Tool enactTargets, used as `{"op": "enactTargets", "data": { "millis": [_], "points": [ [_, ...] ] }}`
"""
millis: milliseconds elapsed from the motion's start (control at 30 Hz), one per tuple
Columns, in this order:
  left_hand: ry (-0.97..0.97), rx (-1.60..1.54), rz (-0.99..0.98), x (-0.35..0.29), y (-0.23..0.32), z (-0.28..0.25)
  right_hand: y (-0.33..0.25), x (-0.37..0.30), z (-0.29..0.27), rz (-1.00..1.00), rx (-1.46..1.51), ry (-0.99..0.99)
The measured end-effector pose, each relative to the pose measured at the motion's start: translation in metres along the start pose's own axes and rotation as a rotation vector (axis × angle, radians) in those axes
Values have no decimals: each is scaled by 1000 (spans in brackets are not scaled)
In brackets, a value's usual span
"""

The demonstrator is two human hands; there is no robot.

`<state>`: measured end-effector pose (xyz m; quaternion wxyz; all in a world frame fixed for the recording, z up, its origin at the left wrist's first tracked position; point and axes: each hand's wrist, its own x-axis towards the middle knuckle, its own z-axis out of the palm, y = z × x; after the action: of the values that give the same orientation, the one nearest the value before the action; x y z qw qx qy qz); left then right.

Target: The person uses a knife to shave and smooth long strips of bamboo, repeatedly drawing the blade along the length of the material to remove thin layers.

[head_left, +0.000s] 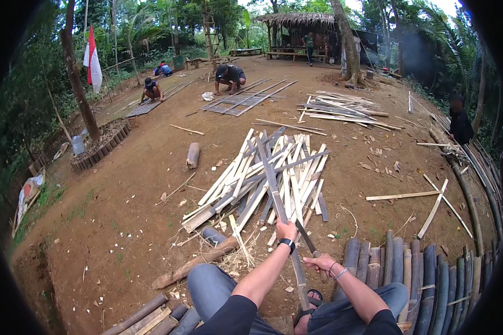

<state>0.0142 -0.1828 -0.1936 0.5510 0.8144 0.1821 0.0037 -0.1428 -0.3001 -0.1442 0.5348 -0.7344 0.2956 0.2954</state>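
My left hand [285, 229], with a dark watch at the wrist, is closed round a long grey-brown bamboo strip [271, 178]. The strip slopes from over the pile ahead down between my knees. To its right, my right hand [320, 263], wearing bracelets, grips the handle of a dark-bladed knife [305, 237]. Its blade points up and left toward my left hand, close to the strip; whether they touch I cannot tell. Just beyond lies a heap of split bamboo strips [288, 181], pale inside and grey outside, crossing each other. Pale shavings [241, 245] are scattered near my knees.
Bamboo poles [397, 268] lie side by side at my right, more [145, 318] at lower left. A log [198, 261] lies before my left knee. Beyond are another strip pile [346, 109], a bamboo lattice [246, 99] with a crouching person [229, 78], and a thatched shelter [296, 33].
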Motion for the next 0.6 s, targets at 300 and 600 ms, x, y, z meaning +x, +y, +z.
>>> {"op": "enactTargets", "data": {
  "millis": [300,600],
  "points": [
    [-380,-333,235,34,27,-49,21,-36,-118,-223,5,235],
    [-179,197,261,-18,-54,-15,9,-55,-160,-328,246,344]
  ]
}}
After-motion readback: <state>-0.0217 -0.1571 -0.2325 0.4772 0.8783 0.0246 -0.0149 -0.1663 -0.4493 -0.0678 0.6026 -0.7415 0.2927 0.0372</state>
